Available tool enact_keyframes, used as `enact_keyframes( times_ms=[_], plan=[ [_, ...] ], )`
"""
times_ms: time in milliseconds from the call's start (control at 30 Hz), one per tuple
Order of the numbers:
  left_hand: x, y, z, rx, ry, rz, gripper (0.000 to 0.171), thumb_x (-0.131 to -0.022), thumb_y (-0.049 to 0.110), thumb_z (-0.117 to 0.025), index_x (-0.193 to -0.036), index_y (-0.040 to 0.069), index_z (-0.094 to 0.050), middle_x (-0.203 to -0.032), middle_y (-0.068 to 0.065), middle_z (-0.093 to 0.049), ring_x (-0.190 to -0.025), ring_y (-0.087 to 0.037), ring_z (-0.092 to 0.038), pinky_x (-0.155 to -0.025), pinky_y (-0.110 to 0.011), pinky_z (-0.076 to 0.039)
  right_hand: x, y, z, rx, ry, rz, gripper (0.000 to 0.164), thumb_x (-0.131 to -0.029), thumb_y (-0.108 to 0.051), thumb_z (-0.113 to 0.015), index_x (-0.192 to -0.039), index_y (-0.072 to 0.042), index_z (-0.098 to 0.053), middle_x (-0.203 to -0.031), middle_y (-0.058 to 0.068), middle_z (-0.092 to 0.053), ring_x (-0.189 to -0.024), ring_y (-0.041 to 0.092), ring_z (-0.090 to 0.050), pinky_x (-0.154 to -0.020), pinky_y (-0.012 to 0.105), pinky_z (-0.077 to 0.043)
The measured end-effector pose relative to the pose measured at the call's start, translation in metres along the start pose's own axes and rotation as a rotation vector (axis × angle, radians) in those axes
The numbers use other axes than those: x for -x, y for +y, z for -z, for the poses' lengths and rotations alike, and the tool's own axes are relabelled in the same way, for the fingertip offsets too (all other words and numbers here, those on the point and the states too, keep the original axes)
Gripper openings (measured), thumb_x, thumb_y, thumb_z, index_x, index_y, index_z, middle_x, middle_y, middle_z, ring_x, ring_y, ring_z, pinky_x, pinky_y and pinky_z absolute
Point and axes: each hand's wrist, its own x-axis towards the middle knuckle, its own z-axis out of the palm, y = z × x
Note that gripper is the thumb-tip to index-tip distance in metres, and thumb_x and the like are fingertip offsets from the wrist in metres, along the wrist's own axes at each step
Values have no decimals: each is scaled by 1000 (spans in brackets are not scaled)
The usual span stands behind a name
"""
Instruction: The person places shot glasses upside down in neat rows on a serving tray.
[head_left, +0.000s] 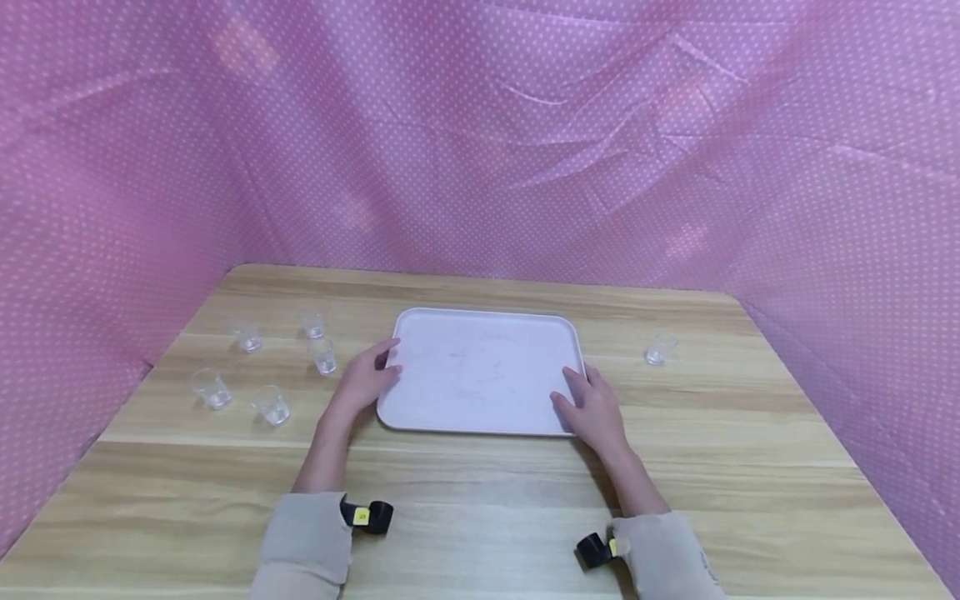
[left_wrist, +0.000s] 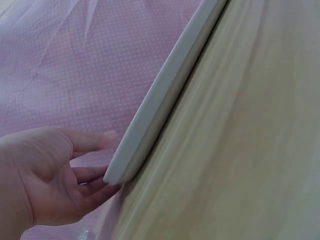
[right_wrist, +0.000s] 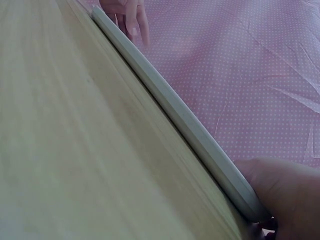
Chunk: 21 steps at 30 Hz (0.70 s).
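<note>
A white rectangular tray (head_left: 480, 371) lies at the middle of the wooden table, its inside bare apart from faint grey marks. My left hand (head_left: 365, 382) holds its left edge, thumb over the rim; in the left wrist view the fingers of the left hand (left_wrist: 52, 177) reach the tray's side near the corner. On the opposite edge, my right hand (head_left: 596, 408) grips the tray, with thumb and a finger over the rim. The right wrist view shows the tray's side (right_wrist: 175, 112) close to the tabletop; the right fingertips are mostly hidden there.
Several small clear cups stand left of the tray, among them a near cup (head_left: 272, 407) and a far cup (head_left: 313, 325). One more clear cup (head_left: 658, 350) stands to the right. A pink dotted curtain (head_left: 480, 150) surrounds the wooden table (head_left: 465, 517).
</note>
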Motion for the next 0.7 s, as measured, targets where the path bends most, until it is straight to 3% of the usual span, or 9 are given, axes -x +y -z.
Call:
enact_keyframes(
  times_ms=[167,367,533,700],
  plan=[
    [1,-1,4,41,28,31,47,-86,-3,-54,-130,-10,-42,-122,-29,-50,-109,-39,-50,-95,-44,-37,0,0,0,4,-13,-6,51,-83,-27,-65,-126,-2,-54,-133,24,-41,-118,40,-39,-97,52,-31],
    [3,0,6,45,23,62,42,-83,-7,-50,-125,-13,-45,-119,-29,-52,-114,-40,-46,-99,-45,-32,0,0,1,2,-33,-24,52,-84,-29,-64,-128,-3,-53,-134,23,-40,-120,39,-38,-98,52,-30],
    [2,2,7,128,-1,111,46,-83,-10,-50,-128,-13,-42,-122,-30,-49,-113,-39,-46,-97,-44,-35,-3,3,2,-6,-52,-22,53,-85,-29,-63,-129,-3,-52,-135,24,-39,-121,39,-37,-98,52,-29],
    [3,4,5,282,-65,172,50,-83,-12,-50,-131,-12,-38,-125,-29,-47,-101,-36,-54,-77,-36,-50,-5,12,6,5,-63,-1,53,-85,-30,-62,-130,-3,-51,-136,23,-38,-121,39,-36,-98,53,-29]
  ],
)
